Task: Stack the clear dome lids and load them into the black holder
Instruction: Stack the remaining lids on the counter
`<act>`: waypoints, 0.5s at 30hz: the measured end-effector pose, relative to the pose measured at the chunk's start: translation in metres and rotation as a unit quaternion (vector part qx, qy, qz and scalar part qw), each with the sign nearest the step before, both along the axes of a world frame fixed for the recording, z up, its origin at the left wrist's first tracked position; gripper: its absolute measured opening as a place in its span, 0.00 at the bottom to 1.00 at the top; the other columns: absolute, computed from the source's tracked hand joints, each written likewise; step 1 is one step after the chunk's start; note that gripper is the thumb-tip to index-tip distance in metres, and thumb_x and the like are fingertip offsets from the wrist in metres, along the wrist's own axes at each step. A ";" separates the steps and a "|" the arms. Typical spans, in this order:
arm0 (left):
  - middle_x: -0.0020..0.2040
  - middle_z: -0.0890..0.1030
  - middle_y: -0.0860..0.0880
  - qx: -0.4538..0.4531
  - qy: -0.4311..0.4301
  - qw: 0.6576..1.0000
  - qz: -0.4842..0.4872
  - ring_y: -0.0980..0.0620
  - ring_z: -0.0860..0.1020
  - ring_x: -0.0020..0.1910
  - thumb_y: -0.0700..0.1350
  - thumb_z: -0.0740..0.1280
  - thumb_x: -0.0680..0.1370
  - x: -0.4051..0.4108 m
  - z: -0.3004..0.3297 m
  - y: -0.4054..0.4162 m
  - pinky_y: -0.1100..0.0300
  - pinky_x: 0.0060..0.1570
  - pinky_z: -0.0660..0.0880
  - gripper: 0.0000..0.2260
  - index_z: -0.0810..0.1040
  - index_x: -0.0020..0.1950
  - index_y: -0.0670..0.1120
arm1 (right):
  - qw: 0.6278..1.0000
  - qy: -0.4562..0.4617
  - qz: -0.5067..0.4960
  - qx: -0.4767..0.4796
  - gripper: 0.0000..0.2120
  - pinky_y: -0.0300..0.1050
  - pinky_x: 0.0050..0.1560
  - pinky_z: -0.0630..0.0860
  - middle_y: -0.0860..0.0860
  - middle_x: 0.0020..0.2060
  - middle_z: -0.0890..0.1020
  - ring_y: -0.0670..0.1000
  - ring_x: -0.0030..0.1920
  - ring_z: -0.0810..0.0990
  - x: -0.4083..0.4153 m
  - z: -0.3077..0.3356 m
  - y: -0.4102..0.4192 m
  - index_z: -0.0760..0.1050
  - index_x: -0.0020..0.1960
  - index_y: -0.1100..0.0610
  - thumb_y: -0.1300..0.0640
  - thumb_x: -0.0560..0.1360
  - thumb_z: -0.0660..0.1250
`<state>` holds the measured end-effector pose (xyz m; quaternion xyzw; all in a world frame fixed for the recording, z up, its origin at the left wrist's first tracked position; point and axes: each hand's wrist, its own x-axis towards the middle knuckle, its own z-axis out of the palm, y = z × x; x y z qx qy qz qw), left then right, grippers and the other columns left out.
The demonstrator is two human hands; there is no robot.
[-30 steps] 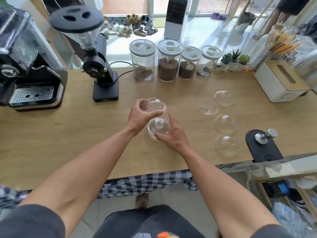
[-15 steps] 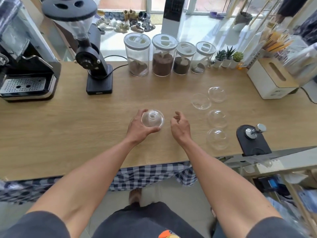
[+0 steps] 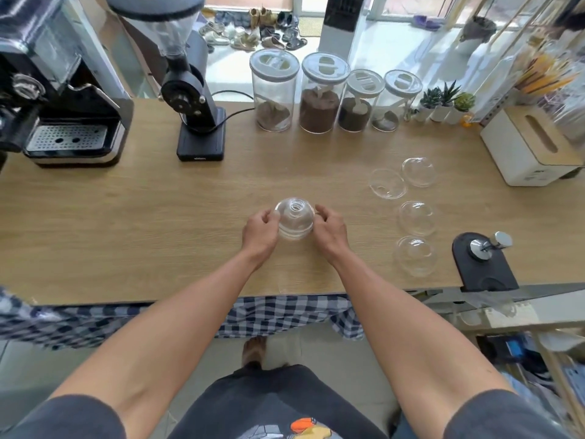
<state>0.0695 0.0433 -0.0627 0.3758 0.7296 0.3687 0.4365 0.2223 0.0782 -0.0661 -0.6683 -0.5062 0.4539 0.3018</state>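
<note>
Stacked dome lids (image 3: pixel 294 220) on the counter (image 3: pixel 158 223) between left hand (image 3: pixel 260 229) and right hand (image 3: pixel 329 231).

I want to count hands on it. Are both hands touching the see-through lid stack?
Touching. The head view shows the left hand and right hand pressed against opposite sides of the lid stack, with no gap.

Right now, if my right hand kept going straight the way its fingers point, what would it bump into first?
The right hand points up-left, and its fingertips already touch the stack of clear dome lids. It would push that stack toward the left hand.
</note>
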 end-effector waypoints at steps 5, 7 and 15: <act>0.57 0.87 0.50 -0.021 -0.047 0.997 0.052 0.47 0.84 0.58 0.45 0.71 0.80 -0.002 -0.007 0.007 0.51 0.63 0.80 0.12 0.86 0.63 0.48 | 1.000 0.025 -0.003 0.014 0.16 0.45 0.62 0.81 0.47 0.55 0.86 0.48 0.57 0.84 0.001 -0.001 -0.005 0.83 0.65 0.55 0.64 0.80 0.66; 0.54 0.88 0.49 -0.035 -0.069 0.995 0.069 0.45 0.85 0.58 0.45 0.73 0.79 -0.004 -0.013 0.010 0.49 0.62 0.82 0.10 0.87 0.60 0.48 | 0.999 0.032 -0.007 0.016 0.16 0.41 0.59 0.80 0.48 0.55 0.86 0.47 0.56 0.84 0.001 -0.001 -0.006 0.82 0.65 0.56 0.64 0.80 0.67; 0.44 0.89 0.46 -0.058 -0.131 0.983 0.117 0.46 0.87 0.46 0.35 0.74 0.74 -0.008 -0.021 0.018 0.46 0.53 0.85 0.10 0.88 0.53 0.45 | 0.993 0.093 -0.062 -0.026 0.15 0.47 0.60 0.83 0.50 0.52 0.86 0.48 0.53 0.85 -0.002 0.000 0.000 0.82 0.62 0.58 0.63 0.76 0.74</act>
